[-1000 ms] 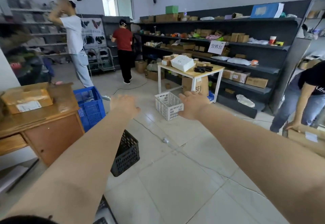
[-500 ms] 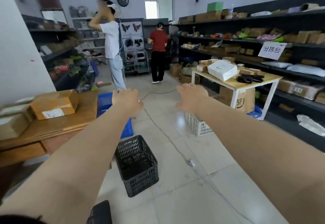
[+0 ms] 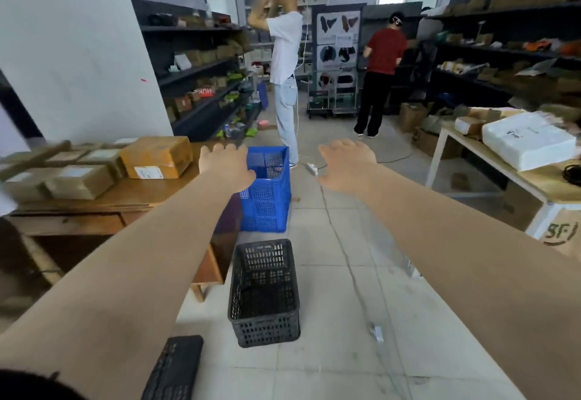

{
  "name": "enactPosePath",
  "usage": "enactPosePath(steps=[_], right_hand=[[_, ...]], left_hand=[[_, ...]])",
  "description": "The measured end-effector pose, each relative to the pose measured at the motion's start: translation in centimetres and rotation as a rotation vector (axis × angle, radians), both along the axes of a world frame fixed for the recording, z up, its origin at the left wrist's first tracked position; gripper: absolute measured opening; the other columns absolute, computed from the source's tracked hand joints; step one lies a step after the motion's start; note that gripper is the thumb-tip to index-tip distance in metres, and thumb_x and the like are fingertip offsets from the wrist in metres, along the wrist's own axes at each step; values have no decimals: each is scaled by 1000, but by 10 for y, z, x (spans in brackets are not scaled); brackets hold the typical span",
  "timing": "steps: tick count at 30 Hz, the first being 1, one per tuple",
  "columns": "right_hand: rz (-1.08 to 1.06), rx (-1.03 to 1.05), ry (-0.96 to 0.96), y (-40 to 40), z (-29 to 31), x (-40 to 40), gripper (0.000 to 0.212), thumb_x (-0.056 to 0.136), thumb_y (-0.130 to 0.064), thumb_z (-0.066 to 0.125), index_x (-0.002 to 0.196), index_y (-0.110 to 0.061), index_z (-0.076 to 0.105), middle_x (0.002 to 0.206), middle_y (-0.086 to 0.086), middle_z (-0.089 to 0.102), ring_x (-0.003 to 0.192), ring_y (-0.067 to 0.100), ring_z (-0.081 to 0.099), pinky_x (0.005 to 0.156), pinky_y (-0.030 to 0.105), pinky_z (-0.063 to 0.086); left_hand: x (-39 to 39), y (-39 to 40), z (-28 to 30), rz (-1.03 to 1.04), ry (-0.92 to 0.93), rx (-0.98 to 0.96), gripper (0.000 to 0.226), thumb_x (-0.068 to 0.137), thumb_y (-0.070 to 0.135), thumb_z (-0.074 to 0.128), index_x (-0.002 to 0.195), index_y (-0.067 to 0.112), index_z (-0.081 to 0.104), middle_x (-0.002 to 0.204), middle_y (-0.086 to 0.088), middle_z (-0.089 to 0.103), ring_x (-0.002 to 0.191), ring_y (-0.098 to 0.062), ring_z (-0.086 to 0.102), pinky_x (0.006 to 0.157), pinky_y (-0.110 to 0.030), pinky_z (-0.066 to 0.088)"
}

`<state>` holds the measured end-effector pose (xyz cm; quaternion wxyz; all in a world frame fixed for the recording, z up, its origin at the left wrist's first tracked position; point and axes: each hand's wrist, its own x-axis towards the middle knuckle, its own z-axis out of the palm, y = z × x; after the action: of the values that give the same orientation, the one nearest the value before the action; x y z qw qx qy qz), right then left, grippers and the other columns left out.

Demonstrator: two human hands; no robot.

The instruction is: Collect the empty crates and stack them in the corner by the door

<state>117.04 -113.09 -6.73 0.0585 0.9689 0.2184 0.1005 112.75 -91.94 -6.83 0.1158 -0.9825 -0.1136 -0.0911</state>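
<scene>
Left hand: the left hand [image 3: 224,165] is stretched forward at arm's length, back toward the camera, fingers loosely extended and holding nothing. It overlaps the left rim of the blue crate in the view; contact cannot be confirmed.
Right hand: the right hand [image 3: 345,164] is likewise stretched forward, fingers relaxed and spread, empty, above bare floor to the right of the blue crate.
Black crate: the black crate [image 3: 264,294] stands upright on the floor tiles, open top up, nothing visible inside. Its long axis runs away from the camera, toward the blue crate.
Blue crate: the blue crate [image 3: 267,190] stands upright beyond the black one, against the end of the wooden desk [image 3: 103,201]. It appears taller than one crate; whether it is a stack cannot be told.
Third crate: a black crate edge [image 3: 174,368] shows at the bottom of the frame.
Legible writing: "SF" on a cardboard box [image 3: 562,236] under the white table [image 3: 534,179]; red packaging on the left shelving [image 3: 201,91] reads "HUK", seen reversed. Parcel labels on the desk are too small to read.
Other persons: a person in a white shirt [image 3: 284,53] and a person in a red shirt [image 3: 382,53] stand at the far end.
</scene>
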Motion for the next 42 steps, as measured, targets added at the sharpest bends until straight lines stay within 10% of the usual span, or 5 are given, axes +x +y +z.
enactPosePath(steps=[28, 42], right_hand=[[528, -200, 169, 184, -108, 416, 72, 92, -50, 49, 150, -15, 24, 149, 10, 35, 138, 29, 31, 111, 42, 27], [992, -453, 366, 262, -248, 560, 68, 92, -51, 47, 147, -15, 28, 144, 9, 39, 133, 29, 36, 105, 42, 32]], left_hand=[[305, 133, -104, 458, 175, -111, 45, 94, 44, 46, 131, 19, 47, 134, -5, 52, 127, -30, 45, 109, -46, 32], [352, 122, -240, 1084, 273, -543, 55, 90, 41, 47, 141, 20, 39, 142, -6, 46, 130, -30, 42, 106, -42, 32]])
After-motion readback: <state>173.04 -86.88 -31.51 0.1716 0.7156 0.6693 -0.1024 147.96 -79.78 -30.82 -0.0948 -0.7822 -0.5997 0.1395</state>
